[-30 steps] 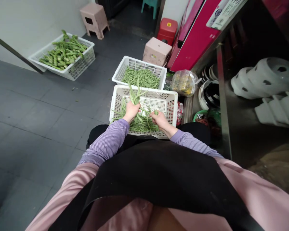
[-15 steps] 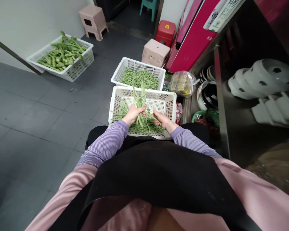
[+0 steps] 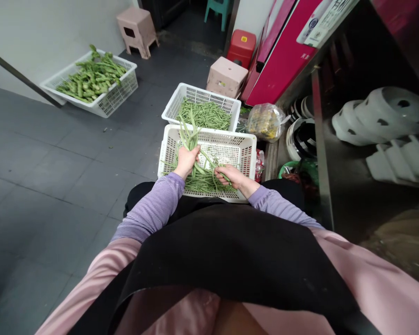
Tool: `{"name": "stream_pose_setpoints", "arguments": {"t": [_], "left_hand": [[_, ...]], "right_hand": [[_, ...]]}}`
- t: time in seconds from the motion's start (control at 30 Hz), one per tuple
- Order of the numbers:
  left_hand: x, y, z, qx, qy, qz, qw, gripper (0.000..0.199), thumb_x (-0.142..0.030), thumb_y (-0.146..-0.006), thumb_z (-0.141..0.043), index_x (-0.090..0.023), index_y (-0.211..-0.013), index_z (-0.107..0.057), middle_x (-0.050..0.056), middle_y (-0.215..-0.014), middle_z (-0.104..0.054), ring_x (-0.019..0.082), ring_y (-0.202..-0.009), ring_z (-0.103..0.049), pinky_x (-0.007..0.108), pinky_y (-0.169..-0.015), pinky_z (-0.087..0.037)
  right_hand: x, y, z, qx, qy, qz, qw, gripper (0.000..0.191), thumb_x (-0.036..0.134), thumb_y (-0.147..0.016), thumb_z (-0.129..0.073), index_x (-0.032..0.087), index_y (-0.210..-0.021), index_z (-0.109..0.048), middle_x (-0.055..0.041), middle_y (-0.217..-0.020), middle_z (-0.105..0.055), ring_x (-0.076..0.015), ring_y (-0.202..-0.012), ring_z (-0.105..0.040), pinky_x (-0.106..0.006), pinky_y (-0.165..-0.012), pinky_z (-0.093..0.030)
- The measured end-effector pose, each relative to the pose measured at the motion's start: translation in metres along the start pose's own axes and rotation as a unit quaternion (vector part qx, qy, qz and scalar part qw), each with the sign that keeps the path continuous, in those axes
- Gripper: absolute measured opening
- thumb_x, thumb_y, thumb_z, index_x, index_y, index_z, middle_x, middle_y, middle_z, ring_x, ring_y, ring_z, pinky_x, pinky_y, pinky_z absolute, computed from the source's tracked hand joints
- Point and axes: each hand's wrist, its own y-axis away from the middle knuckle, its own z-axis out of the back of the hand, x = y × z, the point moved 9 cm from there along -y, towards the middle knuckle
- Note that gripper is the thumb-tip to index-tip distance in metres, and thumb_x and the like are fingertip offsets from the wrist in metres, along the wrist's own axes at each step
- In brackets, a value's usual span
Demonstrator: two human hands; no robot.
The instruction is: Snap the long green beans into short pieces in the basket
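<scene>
My left hand is closed round a bunch of long green beans that fans up over the near white basket. Closed on the lower end of one or more beans, my right hand is at the right of the bunch. Loose green beans lie in the near part of this basket, under both hands. Just behind it, a second white basket holds a heap of green beans.
At the back left a white basket holds thicker green vegetables. Pink stools, a red stool and a clear bag stand beyond. A metal shelf with white containers runs along the right.
My left hand has moved slightly left with the bunch, which now leans left. My right hand has moved left and closed on bean ends stretched between the hands.
</scene>
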Motion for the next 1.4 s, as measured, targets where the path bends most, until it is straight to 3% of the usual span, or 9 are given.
{"name": "stream_pose_setpoints", "arguments": {"t": [0.13,0.3,0.47,0.6,0.7,0.83,1.07,1.17,1.4], "left_hand": [[-0.029,0.029,-0.021,0.063,-0.171,-0.144,0.973,0.018,-0.002,-0.065,-0.073,-0.019,-0.07,-0.065,-0.001,-0.066,-0.062,0.016,-0.07,-0.061,0.029,-0.074,-0.051],[-0.018,0.031,-0.019,0.071,-0.103,-0.077,0.989,0.01,-0.014,-0.075,-0.072,-0.017,-0.07,-0.064,0.0,-0.063,-0.061,0.012,-0.055,-0.055,0.026,-0.058,-0.048],[0.02,0.022,-0.033,0.129,0.043,0.077,0.988,0.015,-0.022,-0.077,-0.075,-0.013,-0.074,-0.064,-0.001,-0.057,-0.059,0.007,-0.041,-0.045,0.022,-0.042,-0.039],[0.034,0.022,-0.038,0.121,0.065,0.122,0.983,0.016,-0.02,-0.074,-0.078,-0.012,-0.074,-0.064,-0.002,-0.052,-0.056,0.006,-0.039,-0.044,0.02,-0.04,-0.038],[0.033,0.017,-0.03,0.081,0.09,0.121,0.985,0.017,-0.018,-0.074,-0.078,-0.012,-0.074,-0.062,-0.003,-0.054,-0.056,0.005,-0.039,-0.043,0.02,-0.04,-0.039],[0.029,0.013,-0.019,0.041,0.092,0.122,0.987,0.019,-0.018,-0.074,-0.076,-0.012,-0.071,-0.059,-0.001,-0.06,-0.061,0.005,-0.039,-0.044,0.021,-0.039,-0.04],[0.03,0.01,-0.028,0.1,0.12,0.152,0.976,0.021,-0.015,-0.077,-0.073,-0.013,-0.065,-0.056,-0.003,-0.054,-0.054,0.005,-0.039,-0.042,0.021,-0.041,-0.04],[0.031,0.012,-0.03,0.12,0.112,0.161,0.973,0.023,-0.016,-0.08,-0.071,-0.014,-0.063,-0.055,-0.004,-0.049,-0.05,0.005,-0.04,-0.041,0.021,-0.043,-0.039],[0.0,0.04,-0.047,0.219,-0.064,-0.01,0.973,0.023,-0.018,-0.076,-0.077,-0.016,-0.061,-0.06,-0.001,-0.049,-0.053,0.01,-0.044,-0.048,0.025,-0.052,-0.042]], "right_hand": [[-0.009,-0.018,0.027,-0.107,-0.038,-0.005,0.994,0.025,0.02,-0.084,-0.066,0.021,-0.07,-0.046,0.0049,-0.047,-0.043,-0.0067,-0.036,-0.033,-0.017,-0.032,-0.018],[-0.034,-0.02,0.062,-0.191,-0.126,-0.06,0.972,0.025,0.017,-0.095,-0.05,0.021,-0.072,-0.041,0.0082,-0.044,-0.037,-0.0053,-0.034,-0.026,-0.016,-0.033,-0.019],[-0.014,-0.017,0.025,-0.044,-0.157,-0.035,0.986,0.014,0.024,-0.096,-0.056,0.019,-0.084,-0.052,0.0009,-0.061,-0.058,-0.0106,-0.048,-0.053,-0.019,-0.044,-0.043],[0.004,-0.01,-0.012,0.057,-0.188,-0.025,0.98,0.016,0.027,-0.098,-0.055,0.018,-0.085,-0.053,0.0069,-0.052,-0.045,-0.0062,-0.038,-0.034,-0.017,-0.038,-0.029],[0.003,-0.006,-0.015,0.065,-0.186,-0.037,0.98,0.013,0.022,-0.094,-0.056,0.017,-0.083,-0.053,0.0102,-0.049,-0.033,-0.0049,-0.037,-0.022,-0.017,-0.036,-0.02],[0.0,-0.002,-0.006,0.045,-0.189,-0.032,0.98,0.009,0.022,-0.089,-0.058,0.016,-0.085,-0.054,0.0071,-0.053,-0.041,-0.0051,-0.039,-0.024,-0.018,-0.037,-0.019],[0.002,0.005,-0.008,0.036,-0.194,-0.037,0.98,0.01,0.018,-0.088,-0.049,0.013,-0.084,-0.057,0.0016,-0.059,-0.05,-0.0056,-0.041,-0.03,-0.019,-0.039,-0.025],[0.002,0.004,-0.006,0.009,-0.191,-0.032,0.981,0.011,0.013,-0.088,-0.046,0.014,-0.081,-0.054,0.0008,-0.059,-0.051,-0.0055,-0.041,-0.031,-0.018,-0.038,-0.026],[-0.014,-0.013,0.046,-0.189,-0.186,-0.009,0.964,0.017,0.009,-0.09,-0.047,0.021,-0.079,-0.043,0.004,-0.051,-0.044,-0.0077,-0.04,-0.036,-0.015,-0.036,-0.028]]}}
